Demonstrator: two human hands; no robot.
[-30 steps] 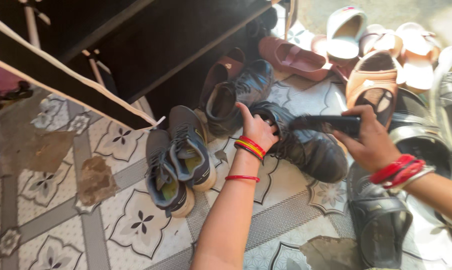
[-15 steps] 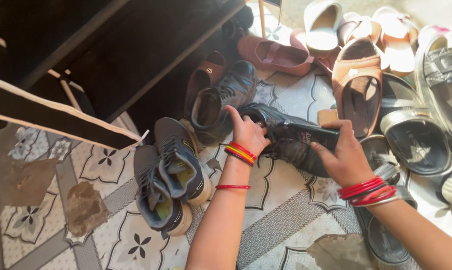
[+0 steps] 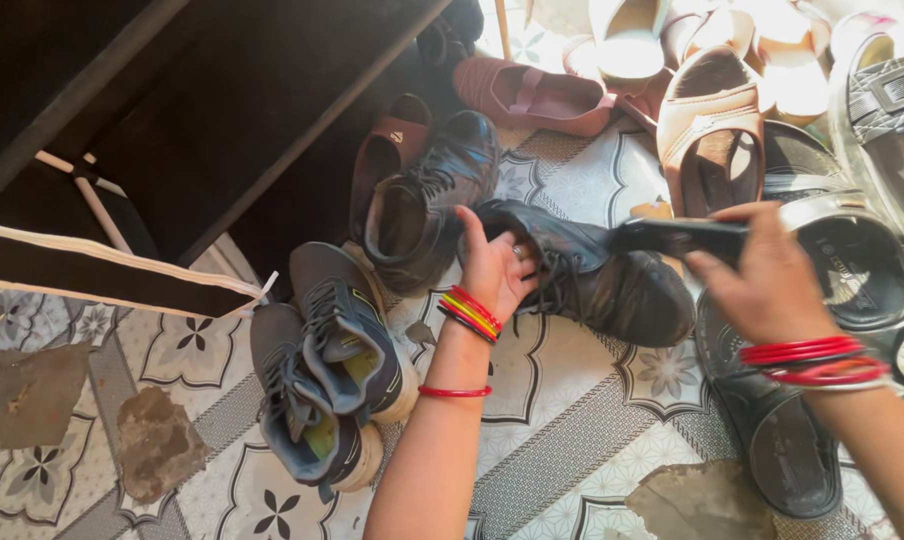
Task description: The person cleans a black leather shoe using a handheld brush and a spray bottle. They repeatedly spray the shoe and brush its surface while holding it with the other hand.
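A black leather lace-up shoe (image 3: 612, 285) lies on the patterned tile floor. My left hand (image 3: 492, 265) grips its collar at the heel end, wrist ringed with red and yellow bangles. My right hand (image 3: 767, 280), with red bangles, holds a black shoe brush (image 3: 677, 235) just above the shoe's toe side. The shoe's mate (image 3: 422, 205), also black leather, stands just left of it by a brown sandal (image 3: 377, 160).
A pair of grey sneakers (image 3: 327, 370) lies left of my left arm. Several sandals and slippers (image 3: 712, 120) crowd the upper right; a black sandal (image 3: 787, 440) lies under my right wrist. A dark shoe rack (image 3: 222, 110) fills the upper left. Floor tiles are chipped (image 3: 157, 440).
My right hand has lifted the brush off the shoe and drawn it right and up. The left hand keeps its hold on the shoe. The view has shifted slightly.
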